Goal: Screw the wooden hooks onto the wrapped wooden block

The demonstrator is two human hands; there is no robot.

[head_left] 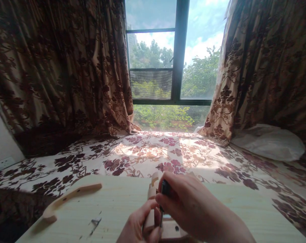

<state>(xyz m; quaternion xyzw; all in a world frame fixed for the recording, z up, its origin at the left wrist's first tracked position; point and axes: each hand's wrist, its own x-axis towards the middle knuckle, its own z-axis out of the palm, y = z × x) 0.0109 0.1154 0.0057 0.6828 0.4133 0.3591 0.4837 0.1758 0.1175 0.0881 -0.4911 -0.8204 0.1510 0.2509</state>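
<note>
My right hand (180, 202) is closed around the dark handle of a tool (165, 189), whose thin shaft points down between pale wooden parts. Beside it, lower down, my left hand (140, 219) grips an upright-looking wooden piece (150, 221) with thumb and fingers, close to the tool's shaft. Another wooden part with a dark hole (174, 229) lies under my right wrist. The tool's tip is hidden by my fingers.
A curved wooden piece with dark holes (72, 195) lies at the left of the pale board (122, 195). Small metal screws (95, 223) are near its front. Beyond are a floral cloth (143, 158), a plastic bag (271, 141), curtains and a window.
</note>
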